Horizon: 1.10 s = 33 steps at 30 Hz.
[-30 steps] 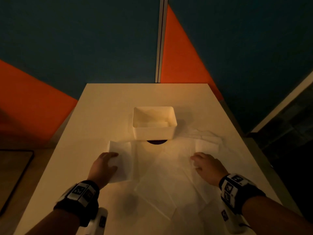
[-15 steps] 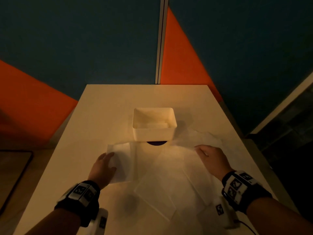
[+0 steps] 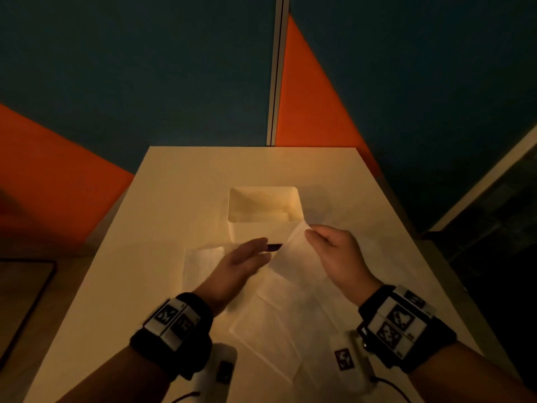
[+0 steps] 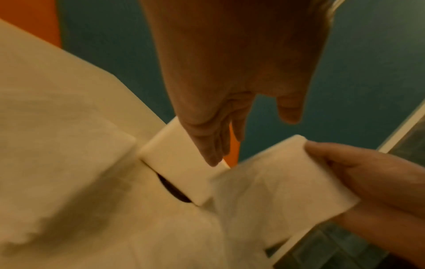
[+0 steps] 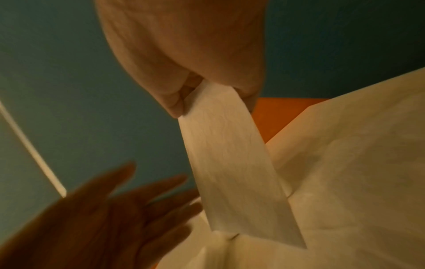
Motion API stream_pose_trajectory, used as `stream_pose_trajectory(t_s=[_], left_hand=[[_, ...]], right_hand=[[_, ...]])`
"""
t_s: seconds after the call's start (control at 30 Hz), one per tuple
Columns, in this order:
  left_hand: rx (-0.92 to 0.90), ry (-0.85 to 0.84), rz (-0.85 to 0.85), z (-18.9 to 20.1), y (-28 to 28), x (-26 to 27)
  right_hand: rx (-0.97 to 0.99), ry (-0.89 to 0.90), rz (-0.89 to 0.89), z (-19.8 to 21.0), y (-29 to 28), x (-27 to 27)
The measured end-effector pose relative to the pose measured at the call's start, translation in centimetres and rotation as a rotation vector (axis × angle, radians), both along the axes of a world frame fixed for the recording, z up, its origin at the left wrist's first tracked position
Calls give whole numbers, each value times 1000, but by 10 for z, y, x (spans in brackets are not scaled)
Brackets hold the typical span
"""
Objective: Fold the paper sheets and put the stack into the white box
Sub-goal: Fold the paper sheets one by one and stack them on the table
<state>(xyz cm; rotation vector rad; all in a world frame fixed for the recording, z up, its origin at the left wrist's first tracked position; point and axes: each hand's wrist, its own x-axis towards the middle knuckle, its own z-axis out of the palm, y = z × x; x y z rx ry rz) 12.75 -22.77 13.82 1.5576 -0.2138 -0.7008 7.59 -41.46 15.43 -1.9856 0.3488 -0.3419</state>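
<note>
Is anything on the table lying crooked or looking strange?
Yes. The loose white paper sheets lie skewed and overlapping, not stacked. A dark round patch shows under the white plastic box; what it is I cannot tell.

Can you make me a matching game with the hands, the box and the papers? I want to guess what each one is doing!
Things:
1. right hand
2. left hand
3. white rectangular plastic box
4. folded white paper sheet

States:
A. lies flat on the beige table, left of the hands
B. fingers straight, holding nothing
C. stands open-topped beyond the hands
D. pinches a lifted white paper sheet

Pairs: 1-D, 2-B, 3-C, 4-A
</note>
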Motion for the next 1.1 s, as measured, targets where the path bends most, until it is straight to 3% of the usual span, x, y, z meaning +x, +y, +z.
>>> stream_pose_trajectory(t_s=[0.13, 0.27, 0.4, 0.47, 0.57, 0.63, 0.7, 0.77, 0.83, 0.97, 1.1], left_hand=[[-257, 171, -97, 12, -20, -10], [-424, 323, -13, 23, -24, -13], [-493, 519, 93, 23, -21, -7], [-536, 577, 149, 21, -19, -6], [-582, 587, 217, 22, -13, -6], [-619, 570, 231, 22, -9, -5], [-639, 563, 244, 21, -8, -4], [-642, 567, 249, 20, -10, -5], [-639, 573, 224, 19, -12, -6], [-517, 505, 127, 19, -10, -3], [-324, 275, 116, 14, -7, 4]], right_hand=[[47, 27, 135, 14, 29, -5], [43, 32, 400, 22, 46, -11], [175, 101, 575, 28, 46, -15], [199, 60, 496, 28, 39, -14], [117, -56, 110, 25, 21, -7], [138, 2, -89, 23, 6, -3], [304, 141, -79, 21, -5, -3], [472, 252, 66, 17, -8, -7], [579, 240, 160, 15, -6, -10], [600, 157, 138, 14, -8, -9], [587, 141, 118, 16, -19, -10]])
